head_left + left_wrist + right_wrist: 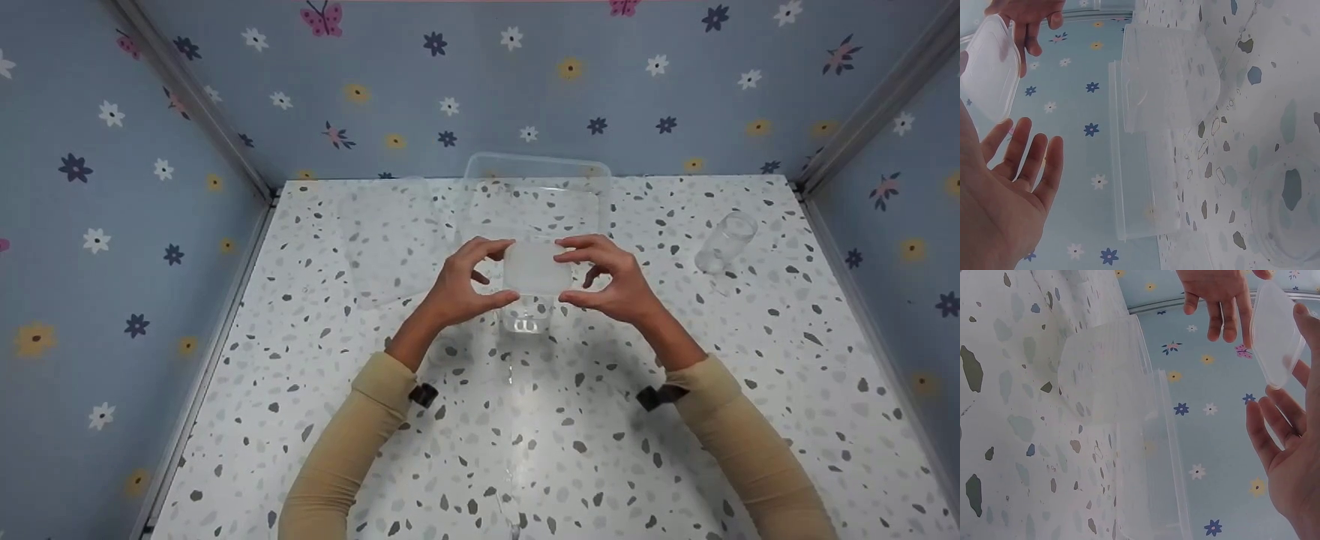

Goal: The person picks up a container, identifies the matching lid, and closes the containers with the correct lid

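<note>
A small translucent plastic lid (538, 268) with rounded corners is held level between both hands, above a small clear container (525, 322). My left hand (469, 283) pinches its left side, with the thumb at the near corner and a fingertip at the far corner. Mirroring that, my right hand (606, 276) grips the right side by thumb and fingers. In the left wrist view the lid (995, 70) is clear of the container (1168, 81), which stands uncovered on the table. The other fingers of each hand are spread loosely below the lid.
Behind the small container stands a large clear rectangular box (540, 159) by the flowered wall. A large flat clear lid (390, 240) lies to the left. At the right, a clear jar (727, 240) lies on its side. A round clear lid (1289, 225) shows in the left wrist view.
</note>
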`<state>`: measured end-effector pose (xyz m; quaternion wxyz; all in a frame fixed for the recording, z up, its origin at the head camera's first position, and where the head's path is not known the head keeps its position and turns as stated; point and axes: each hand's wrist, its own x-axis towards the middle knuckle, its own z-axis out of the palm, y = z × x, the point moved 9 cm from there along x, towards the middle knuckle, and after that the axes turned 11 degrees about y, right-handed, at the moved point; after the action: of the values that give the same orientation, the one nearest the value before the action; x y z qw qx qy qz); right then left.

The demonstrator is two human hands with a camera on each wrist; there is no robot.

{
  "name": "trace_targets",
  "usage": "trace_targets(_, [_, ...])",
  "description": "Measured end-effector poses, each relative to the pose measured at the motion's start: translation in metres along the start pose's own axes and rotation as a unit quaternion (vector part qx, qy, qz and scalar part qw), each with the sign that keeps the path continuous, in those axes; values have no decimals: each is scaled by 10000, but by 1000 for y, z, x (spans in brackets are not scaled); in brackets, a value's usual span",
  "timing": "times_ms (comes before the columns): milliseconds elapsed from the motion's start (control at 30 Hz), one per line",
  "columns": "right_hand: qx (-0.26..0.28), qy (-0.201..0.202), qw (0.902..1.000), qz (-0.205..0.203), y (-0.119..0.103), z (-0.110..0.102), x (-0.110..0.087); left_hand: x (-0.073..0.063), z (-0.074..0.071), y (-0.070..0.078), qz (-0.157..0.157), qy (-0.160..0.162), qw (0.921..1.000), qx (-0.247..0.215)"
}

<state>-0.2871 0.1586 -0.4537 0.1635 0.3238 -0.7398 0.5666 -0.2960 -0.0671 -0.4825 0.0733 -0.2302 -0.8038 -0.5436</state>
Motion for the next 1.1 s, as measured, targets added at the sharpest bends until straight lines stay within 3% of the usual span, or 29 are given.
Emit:
trace_targets(267, [-315, -28, 9993, -179, 2, 1, -1, 0, -1, 1, 75, -87, 9995, 282])
trace_targets(467, [-612, -156, 9980, -84, 9, 5, -4, 0, 0, -8, 46, -184, 9987, 476])
trace_targets(667, [-1103, -463, 9928, 60, 20, 13, -12, -4, 4, -24, -192, -476, 9959, 751])
trace_targets(1100, [-1436, -777, 9862, 253, 45, 28, -27, -10, 11, -55, -745, -743, 9887, 1063])
